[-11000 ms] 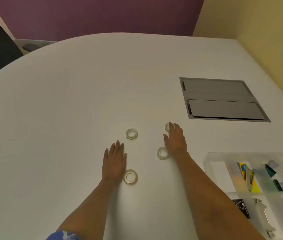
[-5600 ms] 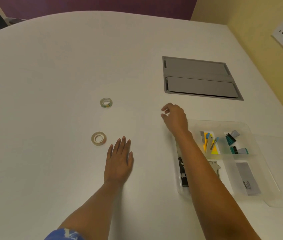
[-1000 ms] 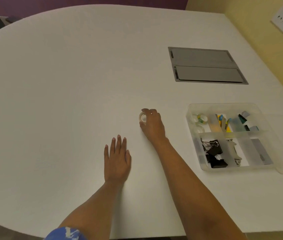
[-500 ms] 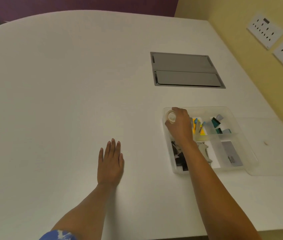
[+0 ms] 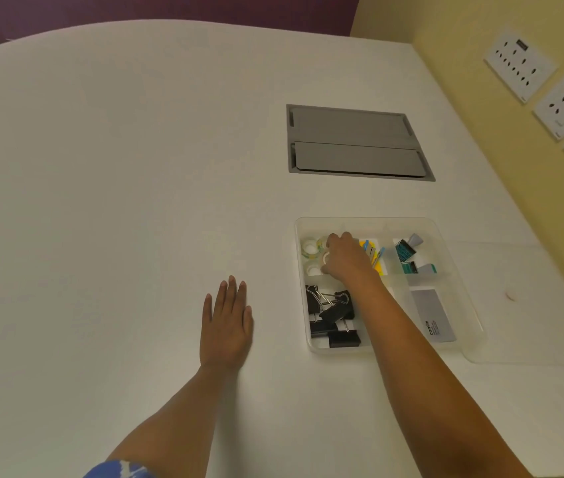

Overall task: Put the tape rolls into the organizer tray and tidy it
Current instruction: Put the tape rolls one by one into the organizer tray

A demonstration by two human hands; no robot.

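Note:
A clear plastic organizer tray sits on the white table at the right. My right hand reaches into its far-left compartment, fingers closed on a clear tape roll. Two more tape rolls lie in that compartment: one at the back and one at the front. My left hand rests flat on the table, fingers together, left of the tray and holding nothing.
Black binder clips fill the near-left compartment. Yellow notes and blue items, teal items and a grey card fill other sections. A grey hatch is set into the table beyond. Wall sockets are at right.
My right hand picked up the last tape roll from the table, carried it right over the tray and lowered it into the far-left compartment. The left hand stayed flat.

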